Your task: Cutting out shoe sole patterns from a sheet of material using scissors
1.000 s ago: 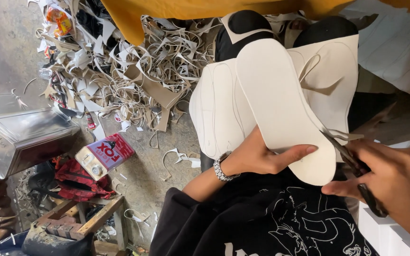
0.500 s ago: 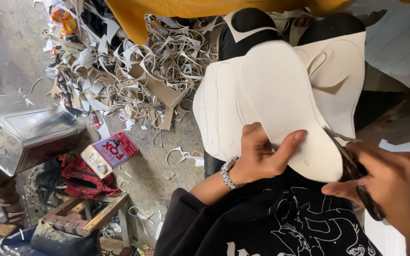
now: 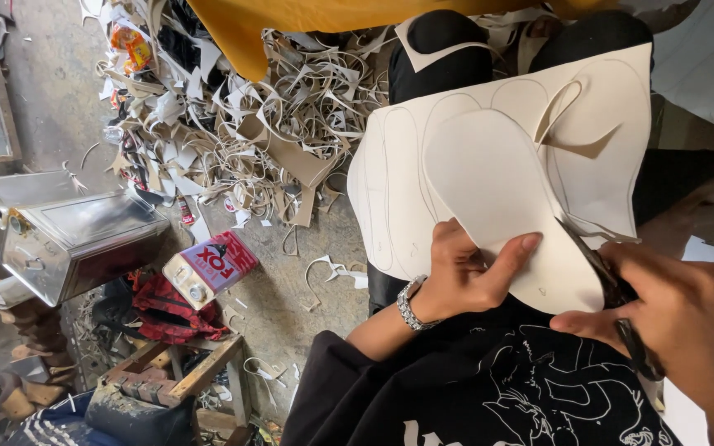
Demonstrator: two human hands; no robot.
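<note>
My left hand (image 3: 466, 272), with a metal watch on the wrist, pinches a cream sole-shaped cutout (image 3: 497, 190) against a larger cream sheet (image 3: 390, 190) that carries drawn sole outlines and lies over my lap. My right hand (image 3: 679, 322) grips dark scissors (image 3: 601, 268) whose blades sit at the lower right edge of the cutout. A curl of trimmed sheet hangs at the upper right.
A big heap of cream offcut strips (image 3: 233, 132) covers the floor to the left. A metal box (image 3: 76, 239), a small red and white tin (image 3: 212, 266), red cloth (image 3: 167, 310) and a wooden stool (image 3: 183, 376) stand at lower left. Yellow fabric (image 3: 307, 21) hangs at the top.
My left hand has slid up along the sheet's lower edge and turned the cutout; the sheet now sits higher and more spread. My right hand with the scissors stays at the right.
</note>
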